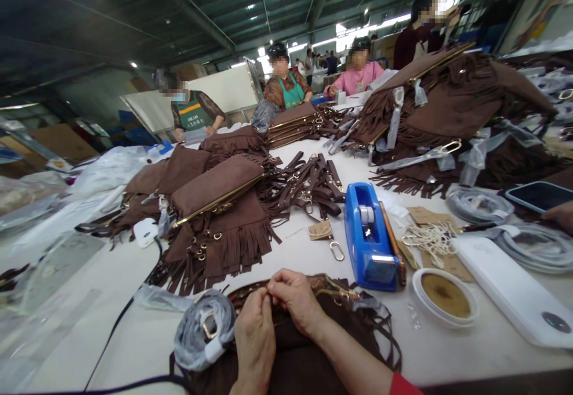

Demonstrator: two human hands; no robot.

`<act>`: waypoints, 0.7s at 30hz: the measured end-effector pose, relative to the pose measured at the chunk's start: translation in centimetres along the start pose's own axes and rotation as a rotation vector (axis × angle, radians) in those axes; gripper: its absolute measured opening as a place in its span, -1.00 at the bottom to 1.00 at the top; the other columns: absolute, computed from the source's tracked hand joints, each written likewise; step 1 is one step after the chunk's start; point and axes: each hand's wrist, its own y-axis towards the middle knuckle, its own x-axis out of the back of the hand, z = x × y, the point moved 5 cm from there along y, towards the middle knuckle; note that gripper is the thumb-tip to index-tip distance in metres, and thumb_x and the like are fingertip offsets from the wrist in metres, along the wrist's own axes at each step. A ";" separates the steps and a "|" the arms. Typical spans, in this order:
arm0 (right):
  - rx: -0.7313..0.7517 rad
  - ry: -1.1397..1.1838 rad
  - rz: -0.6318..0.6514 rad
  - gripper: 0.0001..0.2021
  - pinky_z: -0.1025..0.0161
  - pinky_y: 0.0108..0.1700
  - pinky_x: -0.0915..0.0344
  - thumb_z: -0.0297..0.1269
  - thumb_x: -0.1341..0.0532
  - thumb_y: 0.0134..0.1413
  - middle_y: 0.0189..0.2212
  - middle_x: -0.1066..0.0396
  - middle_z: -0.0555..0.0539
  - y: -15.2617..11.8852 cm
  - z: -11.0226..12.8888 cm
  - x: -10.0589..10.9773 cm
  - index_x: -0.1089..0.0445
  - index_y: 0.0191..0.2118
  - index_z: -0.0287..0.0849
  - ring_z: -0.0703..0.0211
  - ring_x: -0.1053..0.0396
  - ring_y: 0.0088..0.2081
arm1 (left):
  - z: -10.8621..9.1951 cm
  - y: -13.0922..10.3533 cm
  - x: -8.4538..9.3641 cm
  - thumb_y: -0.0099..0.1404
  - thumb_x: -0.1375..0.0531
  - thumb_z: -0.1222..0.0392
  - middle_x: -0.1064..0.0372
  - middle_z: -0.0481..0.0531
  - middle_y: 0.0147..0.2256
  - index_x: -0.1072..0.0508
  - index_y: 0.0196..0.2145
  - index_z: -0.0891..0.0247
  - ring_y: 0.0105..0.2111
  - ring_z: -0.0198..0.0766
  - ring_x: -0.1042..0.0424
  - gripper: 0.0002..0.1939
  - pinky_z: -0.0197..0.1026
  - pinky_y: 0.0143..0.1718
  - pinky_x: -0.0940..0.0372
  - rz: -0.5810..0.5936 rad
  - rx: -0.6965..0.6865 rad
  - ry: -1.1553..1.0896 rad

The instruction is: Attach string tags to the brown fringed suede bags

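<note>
A dark brown fringed bag point(308, 359) lies in front of me at the table's near edge, its zipped opening toward the far side. Over that opening my left hand point(256, 332) and my right hand point(293, 299) meet, thumbs and fingertips pinched together. Whatever is between the fingertips is too small or too covered to make out. Left of my left hand rests a coiled strap point(203, 332) wrapped in clear plastic, with a gold buckle at its middle. A gold zipper edge point(333, 290) shows to the right of my right hand.
A blue tape dispenser point(358, 234), a tub of brown paste point(445, 296), a white box-like object point(510, 287) and white strings point(432, 237) are to the right. Brown fringed bags point(224, 192) and loose straps point(308, 183) lie beyond. A black cable point(129, 305) runs along the left. Co-workers sit opposite.
</note>
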 end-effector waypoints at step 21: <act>0.450 -0.495 -0.031 -0.86 0.28 -0.40 -0.23 -0.25 -0.07 0.00 -0.49 -0.30 -0.02 -1.7 1.1 -0.4 -0.26 -0.32 -0.19 0.21 -0.26 -0.49 | 5.4 0.6 11.7 -0.07 -0.10 -0.17 -0.37 0.47 -0.23 -0.32 -0.09 0.58 -0.16 0.28 -0.33 -0.23 0.20 -0.16 -0.23 -0.237 0.415 0.132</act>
